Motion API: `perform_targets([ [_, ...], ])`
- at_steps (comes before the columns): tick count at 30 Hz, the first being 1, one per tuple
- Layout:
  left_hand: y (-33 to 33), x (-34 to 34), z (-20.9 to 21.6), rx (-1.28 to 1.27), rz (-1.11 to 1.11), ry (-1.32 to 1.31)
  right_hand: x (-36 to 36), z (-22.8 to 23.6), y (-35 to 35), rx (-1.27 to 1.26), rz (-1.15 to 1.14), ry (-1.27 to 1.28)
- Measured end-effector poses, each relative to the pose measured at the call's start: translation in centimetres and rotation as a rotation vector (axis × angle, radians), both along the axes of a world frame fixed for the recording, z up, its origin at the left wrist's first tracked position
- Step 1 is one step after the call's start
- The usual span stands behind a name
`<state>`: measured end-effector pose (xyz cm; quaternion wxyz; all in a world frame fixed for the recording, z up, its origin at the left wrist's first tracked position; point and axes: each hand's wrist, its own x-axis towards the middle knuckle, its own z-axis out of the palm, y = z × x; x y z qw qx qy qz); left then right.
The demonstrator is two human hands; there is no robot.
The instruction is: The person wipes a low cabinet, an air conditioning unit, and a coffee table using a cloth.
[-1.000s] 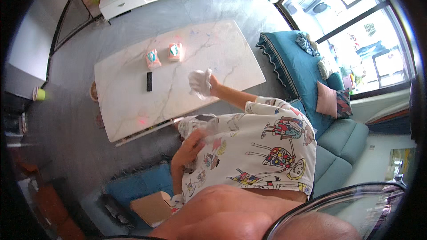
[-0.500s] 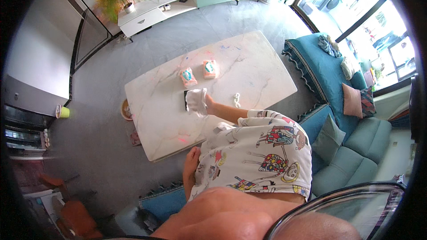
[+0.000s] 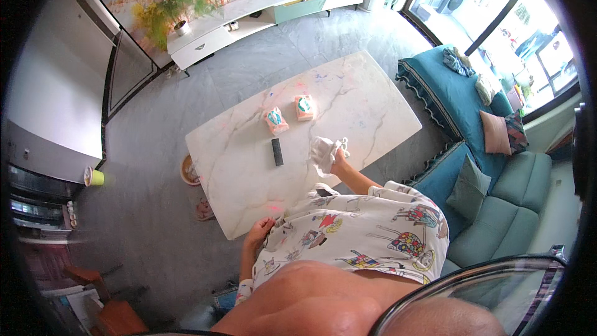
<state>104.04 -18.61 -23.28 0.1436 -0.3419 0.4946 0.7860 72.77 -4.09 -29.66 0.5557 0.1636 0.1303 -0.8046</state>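
1. Seen from above, a person in a patterned white shirt leans over a long white marble table [image 3: 249, 168] in a living room.
2. Their right hand [image 3: 336, 160] is closed around a crumpled white cloth [image 3: 323, 152], which it presses on the table near the edge closest to the person.
3. Their left hand [image 3: 258, 231] rests at the table's near corner; its fingers seem loosely curled with nothing in them, though the view is too small to be sure.
4. A black remote control [image 3: 277, 152] lies flat on the table just beside the cloth, on the side toward the left hand.
5. Two small tissue packs, orange and teal, sit farther across the table: one [image 3: 275, 121] beyond the remote, the other [image 3: 305, 107] beyond the cloth, near each other but apart.
6. A teal sofa [image 3: 491, 224] with cushions runs along the table's right side.
7. A low white cabinet [image 3: 249, 18] stands beyond the table's far side, with a yellow-leaved plant [image 3: 168, 12] on it.
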Motion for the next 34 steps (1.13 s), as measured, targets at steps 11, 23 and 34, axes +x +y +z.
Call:
perform_targets([
  [11,-2.3,-3.9,-0.5,-0.198,-0.281,0.405,4.2,3.1,1.6,0.327,-0.329,0.048],
  [23,0.7,-8.4,5.0,-0.613,-0.21,0.534,4.8,2.1,3.7,0.371,-0.29,0.118],
  [34,2.2,-10.0,6.2,-0.677,-0.278,0.635,4.9,0.7,0.6,0.308,-0.28,0.104],
])
